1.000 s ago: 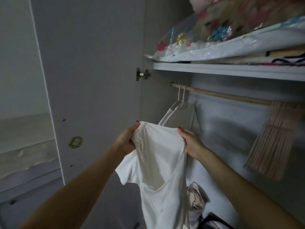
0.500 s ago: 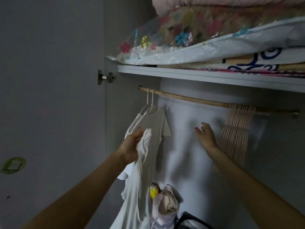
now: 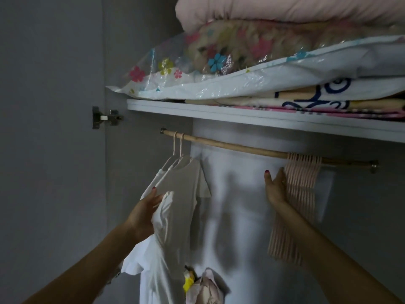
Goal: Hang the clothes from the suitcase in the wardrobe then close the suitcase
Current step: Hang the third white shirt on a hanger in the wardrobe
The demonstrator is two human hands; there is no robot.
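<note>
Right hand (image 3: 276, 189) now reaches the spare hangers (image 3: 301, 185) on the rod (image 3: 241, 147), fingers straight; left hand (image 3: 145, 212) grips the white shirt (image 3: 166, 249) — hanger pick next.

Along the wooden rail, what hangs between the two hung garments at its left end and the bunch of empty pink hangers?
Nothing: in the head view the wooden wardrobe rail is bare between the two hung pale garments and the bunch of empty pink hangers; only the white back panel shows behind.
</note>
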